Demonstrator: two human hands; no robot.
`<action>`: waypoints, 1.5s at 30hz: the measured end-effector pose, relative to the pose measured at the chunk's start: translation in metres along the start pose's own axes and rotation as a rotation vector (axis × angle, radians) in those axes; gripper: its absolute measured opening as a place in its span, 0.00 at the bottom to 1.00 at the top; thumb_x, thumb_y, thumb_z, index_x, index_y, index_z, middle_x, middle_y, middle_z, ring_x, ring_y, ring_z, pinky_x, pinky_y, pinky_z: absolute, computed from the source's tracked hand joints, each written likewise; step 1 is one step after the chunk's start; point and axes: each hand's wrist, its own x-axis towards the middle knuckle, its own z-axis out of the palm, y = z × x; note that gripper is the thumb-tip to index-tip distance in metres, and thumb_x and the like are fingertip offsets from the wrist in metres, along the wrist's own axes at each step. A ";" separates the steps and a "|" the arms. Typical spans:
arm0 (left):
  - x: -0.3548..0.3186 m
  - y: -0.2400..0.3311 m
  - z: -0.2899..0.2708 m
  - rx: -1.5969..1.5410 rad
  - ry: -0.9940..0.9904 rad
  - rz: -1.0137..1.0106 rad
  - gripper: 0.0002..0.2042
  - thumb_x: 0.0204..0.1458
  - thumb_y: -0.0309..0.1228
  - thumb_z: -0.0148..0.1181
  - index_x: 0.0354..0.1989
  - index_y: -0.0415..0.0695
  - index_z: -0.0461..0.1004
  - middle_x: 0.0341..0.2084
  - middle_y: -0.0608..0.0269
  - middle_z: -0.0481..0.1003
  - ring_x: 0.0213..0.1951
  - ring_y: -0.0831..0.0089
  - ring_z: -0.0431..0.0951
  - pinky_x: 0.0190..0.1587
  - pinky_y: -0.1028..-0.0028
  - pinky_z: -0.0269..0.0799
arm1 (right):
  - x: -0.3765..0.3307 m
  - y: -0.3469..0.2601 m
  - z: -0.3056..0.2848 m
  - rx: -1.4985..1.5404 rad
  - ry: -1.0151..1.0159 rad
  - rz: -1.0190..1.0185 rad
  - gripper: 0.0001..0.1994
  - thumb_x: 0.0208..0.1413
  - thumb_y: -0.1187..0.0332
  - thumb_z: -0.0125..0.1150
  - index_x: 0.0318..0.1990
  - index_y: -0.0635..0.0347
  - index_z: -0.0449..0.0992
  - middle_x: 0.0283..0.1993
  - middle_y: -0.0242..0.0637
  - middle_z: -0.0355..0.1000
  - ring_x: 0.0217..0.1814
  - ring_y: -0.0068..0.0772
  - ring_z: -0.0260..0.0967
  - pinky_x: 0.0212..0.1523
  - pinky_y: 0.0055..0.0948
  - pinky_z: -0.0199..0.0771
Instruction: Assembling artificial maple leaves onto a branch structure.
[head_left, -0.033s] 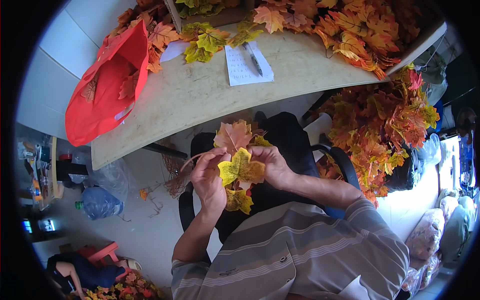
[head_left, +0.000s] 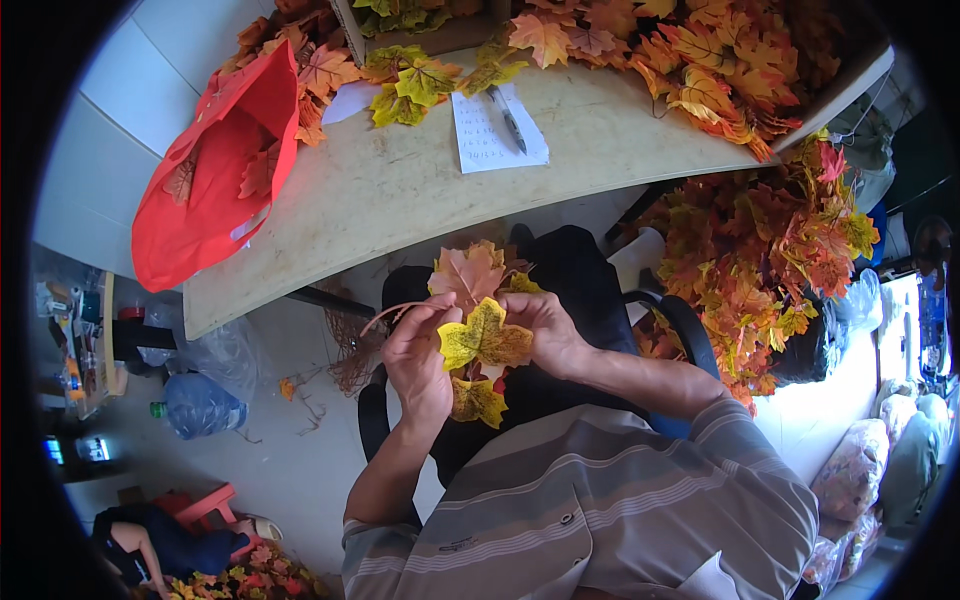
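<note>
Yellow-orange lobed, probably fabric, maple leaves bunched between both hands.

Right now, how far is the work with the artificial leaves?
Done: little can be judged; a heap of orange leaves lies at the person's right, but whether it is finished is unclear. In hand: the left hand and right hand hold a small bunch of leaves, yellow and orange, over the lap. Left: many loose leaves lie on the table, near a red bag.

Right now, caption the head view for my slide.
Both hands, left hand and right hand, hold yellow-orange fabric maple leaves.
</note>
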 end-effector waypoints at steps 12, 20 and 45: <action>-0.001 0.009 0.003 0.122 -0.043 -0.044 0.05 0.56 0.24 0.57 0.38 0.36 0.72 0.33 0.65 0.74 0.34 0.82 0.73 0.39 0.81 0.68 | -0.004 -0.039 0.001 -0.476 -0.047 -0.126 0.09 0.53 0.80 0.55 0.42 0.68 0.75 0.37 0.33 0.75 0.40 0.18 0.72 0.41 0.20 0.72; -0.006 0.011 0.009 0.332 -0.104 0.017 0.03 0.57 0.21 0.53 0.37 0.36 0.72 0.31 0.66 0.74 0.33 0.82 0.73 0.38 0.82 0.67 | -0.022 -0.073 0.019 -0.752 0.020 -0.522 0.09 0.53 0.72 0.63 0.40 0.66 0.76 0.37 0.40 0.74 0.41 0.31 0.72 0.42 0.28 0.72; 0.008 -0.002 -0.007 0.107 0.039 -0.107 0.04 0.57 0.21 0.56 0.38 0.36 0.74 0.30 0.67 0.76 0.32 0.84 0.74 0.36 0.84 0.68 | 0.017 -0.084 0.040 -0.815 -0.194 -0.351 0.08 0.52 0.72 0.64 0.37 0.68 0.77 0.31 0.40 0.75 0.33 0.29 0.74 0.34 0.26 0.72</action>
